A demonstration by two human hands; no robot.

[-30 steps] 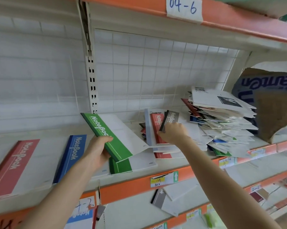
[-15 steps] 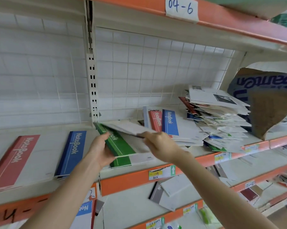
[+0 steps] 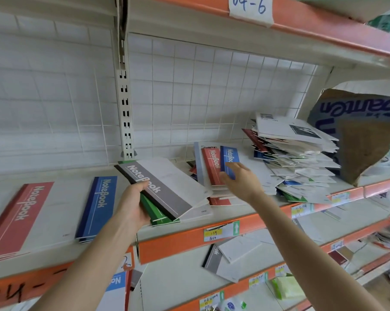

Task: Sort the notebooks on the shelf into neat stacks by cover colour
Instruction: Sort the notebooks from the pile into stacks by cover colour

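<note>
Shelf (image 3: 178,241): right-end pile (image 3: 297,158) may slide if wide right grip (image 3: 241,180) nudges it; left grip (image 3: 133,205) holds grey notebook (image 3: 167,189)

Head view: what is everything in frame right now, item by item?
shelf: one, cream with orange edge, across frame
red stack: one, red, shelf's far left
blue stack: one, blue, right of red stack
grey notebook: one, grey, held above the green ones
green notebooks: at least two, green, under grey notebook
loose notebooks: several, red and blue topmost, mid shelf
messy pile: one, mixed colours, shelf's right
cardboard box: one, brown, far right
lower notebook: one, grey, tier below
left grip: one, bare hand, holds grey notebook
right grip: one, bare hand, straight fingers on loose notebooks
</note>
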